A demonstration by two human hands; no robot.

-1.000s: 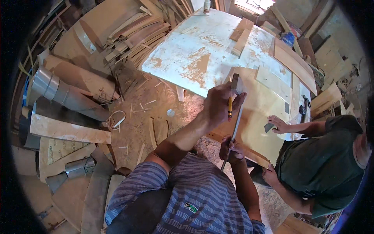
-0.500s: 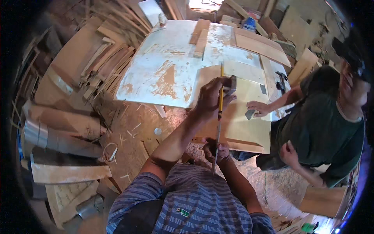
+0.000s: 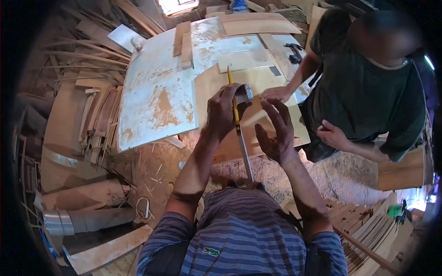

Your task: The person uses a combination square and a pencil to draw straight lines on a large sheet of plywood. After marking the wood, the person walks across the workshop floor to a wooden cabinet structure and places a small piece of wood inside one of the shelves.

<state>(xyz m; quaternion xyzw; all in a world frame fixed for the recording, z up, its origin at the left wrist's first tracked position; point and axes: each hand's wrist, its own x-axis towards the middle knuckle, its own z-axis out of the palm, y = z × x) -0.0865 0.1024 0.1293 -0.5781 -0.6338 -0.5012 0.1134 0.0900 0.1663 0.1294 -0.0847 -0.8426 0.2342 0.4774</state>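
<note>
Horizontally striped blue-grey shirt [image 3: 253, 234], small green animal-shaped emblem [image 3: 211, 251] on its front, short striped sleeves [image 3: 169, 230], bare forearms [image 3: 195, 161], bare left hand [image 3: 221, 108], bare right hand [image 3: 282, 133]

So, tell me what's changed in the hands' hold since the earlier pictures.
The right hand has let go of the metal strip and moved forward, opened wide. A co-worker's hand has come off the wooden panel. The left hand still holds the metal strip and yellow pencil.

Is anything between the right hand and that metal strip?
Nothing visible blocks the open right hand from the lower part of the metal strip; higher up, the left hand and pencil cover it.
</note>
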